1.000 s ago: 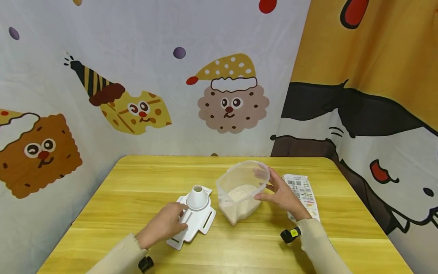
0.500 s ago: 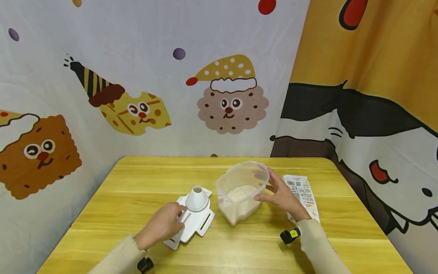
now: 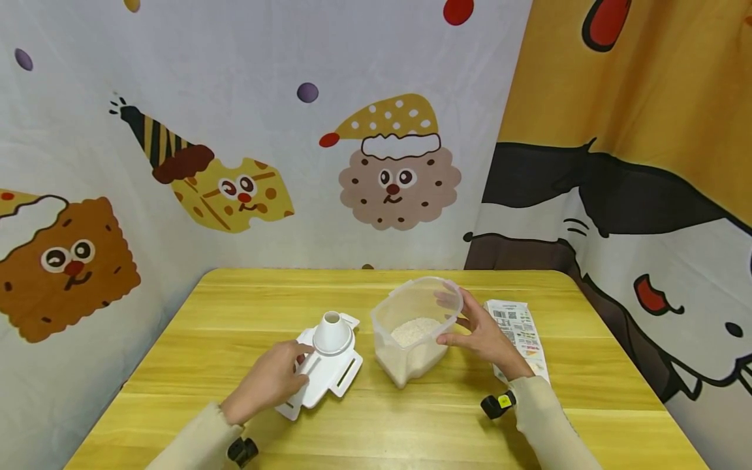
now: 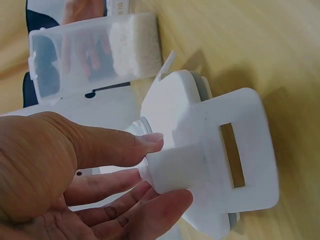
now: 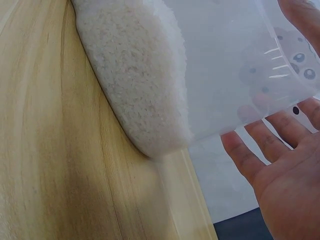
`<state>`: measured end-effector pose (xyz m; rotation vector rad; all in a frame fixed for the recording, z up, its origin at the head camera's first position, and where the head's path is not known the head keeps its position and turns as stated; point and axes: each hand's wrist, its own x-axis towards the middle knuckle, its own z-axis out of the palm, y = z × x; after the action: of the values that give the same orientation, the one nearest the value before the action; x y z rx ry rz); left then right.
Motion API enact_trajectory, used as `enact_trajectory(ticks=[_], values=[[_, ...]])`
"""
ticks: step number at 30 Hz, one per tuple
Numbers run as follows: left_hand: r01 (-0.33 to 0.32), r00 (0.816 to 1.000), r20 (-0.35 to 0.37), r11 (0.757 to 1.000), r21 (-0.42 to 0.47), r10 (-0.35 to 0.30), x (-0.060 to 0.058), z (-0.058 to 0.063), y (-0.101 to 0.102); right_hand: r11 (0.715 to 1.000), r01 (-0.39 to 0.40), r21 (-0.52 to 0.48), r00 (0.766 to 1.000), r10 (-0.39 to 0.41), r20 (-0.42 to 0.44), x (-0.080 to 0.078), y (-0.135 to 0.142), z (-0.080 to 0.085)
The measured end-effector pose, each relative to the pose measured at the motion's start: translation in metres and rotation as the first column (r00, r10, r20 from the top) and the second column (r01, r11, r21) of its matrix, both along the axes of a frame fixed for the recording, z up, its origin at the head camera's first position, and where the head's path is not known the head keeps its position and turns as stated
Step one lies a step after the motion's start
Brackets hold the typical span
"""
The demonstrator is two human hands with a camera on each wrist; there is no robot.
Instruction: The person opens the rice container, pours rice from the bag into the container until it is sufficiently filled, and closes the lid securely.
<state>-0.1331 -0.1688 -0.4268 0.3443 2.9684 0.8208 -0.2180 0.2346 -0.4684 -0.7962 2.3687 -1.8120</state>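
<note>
A white plastic lid (image 3: 317,380) with slotted flaps and a cone-shaped spout (image 3: 333,334) lies at centre left in the head view. My left hand (image 3: 267,378) pinches a raised white part of it between thumb and fingers, as the left wrist view shows. To its right stands a translucent plastic container (image 3: 384,329), its top uncovered, with white rice (image 3: 416,331) in its lower part. My right hand (image 3: 489,339) holds the container by its upper right side, the thumb near the rim and the fingers spread along the far wall.
A printed paper or flat packet (image 3: 525,336) lies right of the container, partly behind the right hand. The wooden table (image 3: 247,294) ends at the back against a cartoon-print curtain (image 3: 317,196).
My left hand has moved a little left and away from me, and the white lid has shifted with it, away from the container. The right hand and container have stayed in place.
</note>
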Motion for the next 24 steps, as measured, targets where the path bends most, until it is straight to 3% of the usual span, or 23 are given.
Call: enact_trajectory(ticks=[9,16,24], values=[[-0.011,1.000,-0.012,0.999,0.036,0.011,-0.009,0.014,-0.010,1.000,0.008,-0.004,1.000,-0.008,-0.016,-0.002,0.001,-0.003],[0.003,0.999,-0.035,0.998,0.056,-0.001,-0.014,0.032,-0.017,1.000,0.009,-0.006,1.000,-0.009,-0.021,-0.003,0.000,-0.004],[0.035,0.993,-0.112,0.998,0.043,-0.030,-0.022,0.051,-0.023,1.000,0.011,-0.005,1.000,-0.011,-0.029,-0.004,0.000,-0.005]])
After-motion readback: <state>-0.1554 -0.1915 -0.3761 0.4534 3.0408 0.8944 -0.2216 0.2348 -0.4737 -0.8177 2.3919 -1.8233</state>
